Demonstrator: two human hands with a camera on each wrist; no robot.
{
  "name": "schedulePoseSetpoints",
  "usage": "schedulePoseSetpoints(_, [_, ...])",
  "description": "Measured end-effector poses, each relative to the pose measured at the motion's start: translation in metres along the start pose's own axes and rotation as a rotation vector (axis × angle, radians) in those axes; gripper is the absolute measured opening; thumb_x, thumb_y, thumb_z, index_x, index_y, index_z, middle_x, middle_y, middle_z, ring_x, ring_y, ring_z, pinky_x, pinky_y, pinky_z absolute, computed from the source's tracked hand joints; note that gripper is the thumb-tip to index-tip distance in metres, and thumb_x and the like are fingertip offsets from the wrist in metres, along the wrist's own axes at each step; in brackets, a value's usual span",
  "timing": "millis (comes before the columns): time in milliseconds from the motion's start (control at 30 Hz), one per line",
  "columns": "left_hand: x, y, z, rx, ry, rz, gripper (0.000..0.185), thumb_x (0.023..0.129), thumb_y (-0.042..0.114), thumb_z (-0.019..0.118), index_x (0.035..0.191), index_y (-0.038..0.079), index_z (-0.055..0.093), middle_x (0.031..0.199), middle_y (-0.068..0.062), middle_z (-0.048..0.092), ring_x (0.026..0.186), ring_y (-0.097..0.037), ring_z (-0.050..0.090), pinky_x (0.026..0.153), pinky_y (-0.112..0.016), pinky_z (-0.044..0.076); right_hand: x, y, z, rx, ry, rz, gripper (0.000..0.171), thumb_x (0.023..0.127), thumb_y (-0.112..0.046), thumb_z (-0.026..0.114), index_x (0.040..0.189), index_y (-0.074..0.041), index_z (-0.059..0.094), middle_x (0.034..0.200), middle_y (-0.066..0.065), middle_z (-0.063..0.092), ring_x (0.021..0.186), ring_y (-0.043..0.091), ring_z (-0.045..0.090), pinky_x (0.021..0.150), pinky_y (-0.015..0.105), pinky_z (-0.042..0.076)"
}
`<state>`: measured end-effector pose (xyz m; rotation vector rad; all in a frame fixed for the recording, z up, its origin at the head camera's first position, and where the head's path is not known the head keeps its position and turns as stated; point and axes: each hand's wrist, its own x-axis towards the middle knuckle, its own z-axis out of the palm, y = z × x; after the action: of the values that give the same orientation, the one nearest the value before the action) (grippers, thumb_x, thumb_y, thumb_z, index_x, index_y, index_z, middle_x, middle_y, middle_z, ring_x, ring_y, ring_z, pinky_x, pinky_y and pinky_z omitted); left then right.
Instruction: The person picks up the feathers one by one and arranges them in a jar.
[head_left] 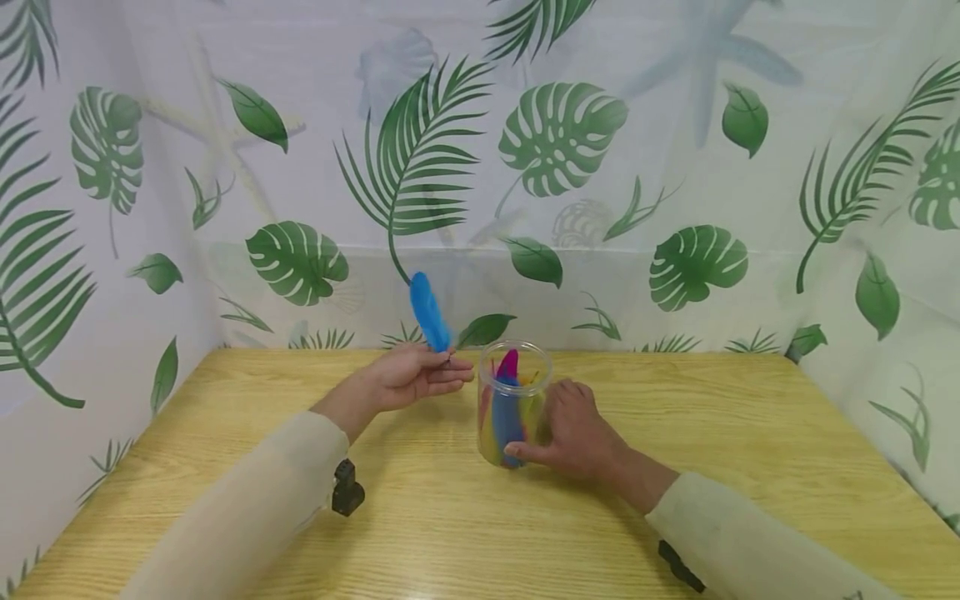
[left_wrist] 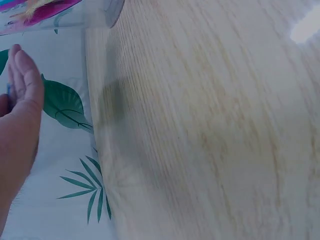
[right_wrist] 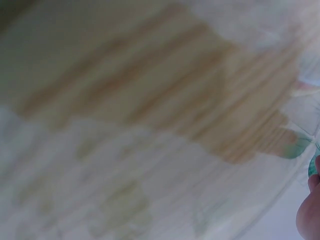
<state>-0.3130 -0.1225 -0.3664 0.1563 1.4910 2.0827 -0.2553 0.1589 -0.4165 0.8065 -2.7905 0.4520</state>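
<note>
From the head camera, the left hand point(head_left: 411, 377) pinched a blue feather point(head_left: 430, 312) by its quill, fingers together on the stem, the feather's long axis standing nearly upright and tipped a little away to the left. The clear jar point(head_left: 514, 402) stood just to the right of those fingers on the wooden table point(head_left: 750, 433), open mouth up, with more coloured feathers inside. The right hand point(head_left: 575, 432) gripped the jar's side, fingers curled round it. The left hand was the one near the jar's mouth.

The left wrist camera showed what the head view did not: the straight fingertips point(left_wrist: 22, 70) from behind, the jar's rim point(left_wrist: 107, 12) close above them in the picture, a pink feather inside.

The right wrist camera was blurred; only table grain and a fingertip at the edge showed, so the grip could not be told there.
</note>
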Motion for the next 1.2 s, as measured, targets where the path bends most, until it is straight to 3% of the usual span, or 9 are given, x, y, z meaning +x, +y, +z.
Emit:
schedulePoseSetpoints(100, [-0.001,0.005,0.004,0.029,-0.028,0.065,0.01,0.107,0.005,0.037,0.11,0.004,0.047,0.101,-0.008,0.075,0.096,-0.019,0.074,0.097,-0.039,0.052,0.001,0.0,0.0,0.009,-0.003,0.004,0.088,0.079,-0.068,0.069,0.135,-0.002,0.051,0.118,0.008,0.062,0.114,0.027,0.05,0.108,0.054,0.032])
schedulePoseSetpoints(233, [-0.004,0.014,0.012,0.014,0.005,0.117,0.007,0.106,0.006,0.036,0.108,0.006,0.043,0.095,-0.007,0.076,0.093,-0.019,0.074,0.089,-0.036,0.057,0.001,0.0,-0.001,0.024,-0.007,0.013,0.089,0.079,-0.068,0.07,0.136,-0.003,0.05,0.12,0.008,0.062,0.115,0.027,0.05,0.109,0.054,0.031])
schedulePoseSetpoints(333, [-0.005,0.02,0.018,-0.009,0.032,0.131,0.013,0.108,0.014,0.035,0.114,0.007,0.044,0.093,-0.008,0.076,0.09,-0.021,0.075,0.085,-0.036,0.059,0.0,-0.001,-0.001,0.025,-0.005,0.014,0.09,0.079,-0.068,0.07,0.137,-0.002,0.049,0.121,0.008,0.062,0.116,0.028,0.05,0.109,0.055,0.031])
schedulePoseSetpoints(500, [-0.007,0.024,0.025,-0.048,0.047,0.157,0.026,0.11,0.022,0.036,0.118,0.002,0.049,0.099,-0.011,0.076,0.093,-0.023,0.075,0.092,-0.041,0.055,0.001,-0.001,0.0,0.018,0.001,0.007,0.089,0.079,-0.068,0.069,0.136,-0.002,0.05,0.119,0.009,0.062,0.115,0.028,0.05,0.108,0.055,0.032])
schedulePoseSetpoints(733, [-0.009,0.027,0.034,-0.076,0.041,0.223,0.037,0.107,0.011,0.043,0.137,-0.011,0.039,0.102,-0.01,0.075,0.095,-0.021,0.074,0.091,-0.039,0.055,0.002,-0.002,-0.001,0.027,-0.013,0.018,0.09,0.079,-0.069,0.069,0.136,-0.002,0.05,0.121,0.009,0.062,0.115,0.028,0.05,0.107,0.054,0.032])
schedulePoseSetpoints(1033, [-0.011,0.033,0.045,-0.07,0.025,0.263,0.038,0.104,-0.001,0.044,0.139,-0.008,0.035,0.104,-0.008,0.073,0.096,-0.018,0.074,0.096,-0.039,0.052,0.002,-0.002,-0.002,0.033,-0.013,0.011,0.09,0.079,-0.068,0.069,0.137,-0.003,0.049,0.124,0.009,0.062,0.116,0.028,0.05,0.108,0.055,0.031])
schedulePoseSetpoints(1200, [-0.011,0.036,0.051,-0.04,0.008,0.281,0.048,0.101,-0.005,0.047,0.146,-0.003,0.032,0.117,-0.016,0.068,0.099,-0.02,0.073,0.096,-0.041,0.052,0.001,-0.001,-0.001,0.048,-0.01,0.014,0.09,0.079,-0.067,0.07,0.139,-0.004,0.048,0.124,0.009,0.061,0.118,0.028,0.05,0.109,0.055,0.031])
